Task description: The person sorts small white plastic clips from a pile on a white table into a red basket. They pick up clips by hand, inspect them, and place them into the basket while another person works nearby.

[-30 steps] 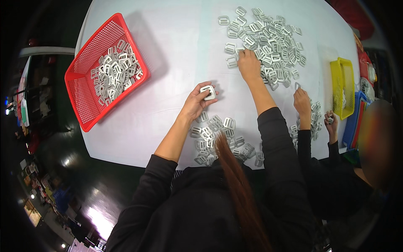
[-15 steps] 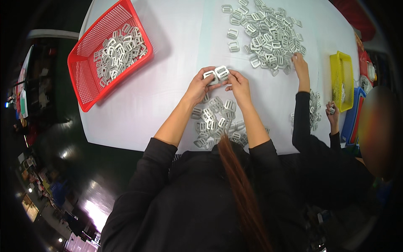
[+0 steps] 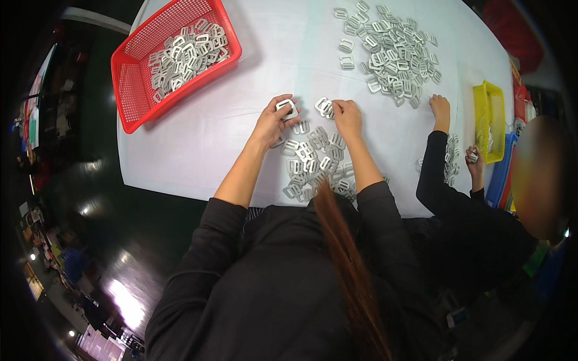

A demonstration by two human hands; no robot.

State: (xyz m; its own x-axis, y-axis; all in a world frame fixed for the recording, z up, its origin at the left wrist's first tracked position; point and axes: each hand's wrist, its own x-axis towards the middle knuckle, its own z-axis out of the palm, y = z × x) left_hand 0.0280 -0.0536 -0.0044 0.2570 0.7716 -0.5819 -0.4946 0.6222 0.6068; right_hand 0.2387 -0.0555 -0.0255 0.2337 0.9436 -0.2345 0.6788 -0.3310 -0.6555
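Note:
Between the thumb and fingers of my left hand [image 3: 271,123] is a silver slide buckle [image 3: 286,109], tilted above the white table. To its right, my right hand [image 3: 349,119] pinches silver slide buckles [image 3: 325,107] at their edge; they overlap, and I cannot tell exactly how many. A gap separates the two hands. Just below them, a loose heap of matching buckles [image 3: 313,157] lies close to my body, partly hidden by a hanging length of hair [image 3: 331,228].
A red perforated basket [image 3: 176,100] with many buckles stands at the far left. A large buckle pile [image 3: 397,57] lies at the far right. On my right, a co-worker's hand [image 3: 441,108] is near that pile; the other holds a buckle beside a yellow basket [image 3: 478,114].
My hands have parted, carrying apart the buckles that were side by side. The co-worker's hand has drawn back from the big pile. The whole view has shifted slightly.

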